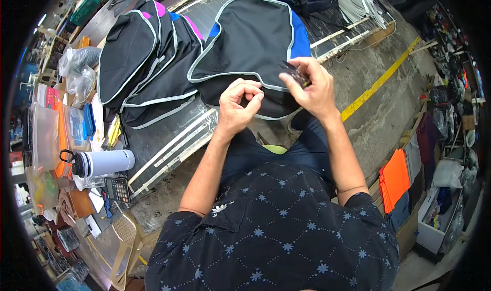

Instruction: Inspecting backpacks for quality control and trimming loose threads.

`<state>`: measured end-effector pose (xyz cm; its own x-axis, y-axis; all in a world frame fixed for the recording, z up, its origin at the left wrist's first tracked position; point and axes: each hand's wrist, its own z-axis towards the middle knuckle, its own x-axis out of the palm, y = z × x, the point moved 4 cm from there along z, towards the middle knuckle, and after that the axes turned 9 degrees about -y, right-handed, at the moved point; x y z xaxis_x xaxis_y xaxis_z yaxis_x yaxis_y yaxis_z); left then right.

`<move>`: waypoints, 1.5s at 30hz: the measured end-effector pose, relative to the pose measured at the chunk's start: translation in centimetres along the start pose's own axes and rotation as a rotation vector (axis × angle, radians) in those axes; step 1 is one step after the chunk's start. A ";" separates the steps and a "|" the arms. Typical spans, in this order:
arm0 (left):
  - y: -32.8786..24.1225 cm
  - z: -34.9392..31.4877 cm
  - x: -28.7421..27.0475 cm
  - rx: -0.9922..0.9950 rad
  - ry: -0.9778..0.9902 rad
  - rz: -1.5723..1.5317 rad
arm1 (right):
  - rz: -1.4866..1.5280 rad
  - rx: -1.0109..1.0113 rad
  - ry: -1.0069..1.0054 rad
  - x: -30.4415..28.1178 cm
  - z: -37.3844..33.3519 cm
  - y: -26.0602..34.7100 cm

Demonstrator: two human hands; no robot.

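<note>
In front of me a black fabric piece (250, 40) with light grey edging and blue side parts lies on the table. My left hand (239, 105) is closed at its near edge, thumb and fingers pinched together; what they hold, if anything, is too small to make out. My right hand (316, 86) is closed around a small dark object (298, 76), blurred, its kind unclear, over the right edge of the fabric. Left of this piece lie several similar black fabric pieces (128, 56), overlapping, with grey edging and pink and blue parts.
A pale lidded bottle (110, 163) and a calculator (118, 189) stand by the table's left end, near plastic bags (79, 71). White strips (358, 7) hang at the far right. Orange sheets (394, 181) lie to my right, past a yellow floor line (376, 86).
</note>
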<state>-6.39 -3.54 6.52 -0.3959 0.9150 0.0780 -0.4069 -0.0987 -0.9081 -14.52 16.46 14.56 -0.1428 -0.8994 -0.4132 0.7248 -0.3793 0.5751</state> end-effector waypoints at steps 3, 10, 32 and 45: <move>0.3 0.2 -0.4 -0.027 0.036 -0.024 | -0.081 -0.250 0.191 -1.0 0.2 2.4; 0.1 0.4 -0.2 -0.006 0.126 -0.009 | -0.252 -0.373 0.315 0.5 -1.8 3.0; 1.4 0.2 -0.4 -0.019 0.100 -0.086 | -0.151 -0.256 0.143 1.2 -2.5 2.2; -1.7 2.2 -9.3 0.046 -0.502 -0.308 | 0.331 0.634 0.418 3.0 -3.8 -7.1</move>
<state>-3.83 -12.71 8.29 -0.5903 0.6083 0.5305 -0.5955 0.1155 -0.7950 -17.57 17.27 6.55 0.3646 -0.8785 -0.3088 0.1494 -0.2721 0.9506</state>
